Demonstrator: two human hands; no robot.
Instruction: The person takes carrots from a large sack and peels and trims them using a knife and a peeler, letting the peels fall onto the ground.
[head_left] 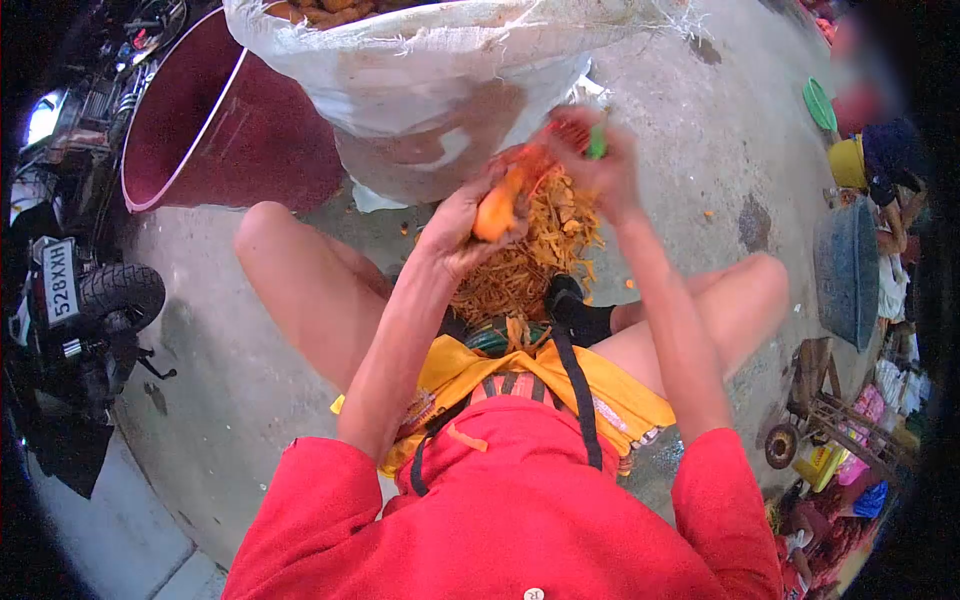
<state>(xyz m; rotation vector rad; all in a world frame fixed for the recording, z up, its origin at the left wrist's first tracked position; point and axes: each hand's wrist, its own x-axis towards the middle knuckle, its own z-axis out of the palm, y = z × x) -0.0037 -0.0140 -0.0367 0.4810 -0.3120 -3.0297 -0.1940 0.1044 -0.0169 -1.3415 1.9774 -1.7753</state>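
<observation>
One left hand (462,232) and one right hand (612,175) are pictured with one orange root (494,217), one green item (598,141) and one heap of peelings (515,278), its strips (567,215) too many to number, along with one white sack (430,85), one maroon tub (265,140), one motorcycle tyre (122,294), one number plate (61,279), one dark basin (845,275), one yellow bucket (846,163), one green round piece (819,104), one small wheel (782,446), two bent knees (268,225) and two red sleeves (310,500); the people (892,155) at the right edge are too indistinct to count
</observation>
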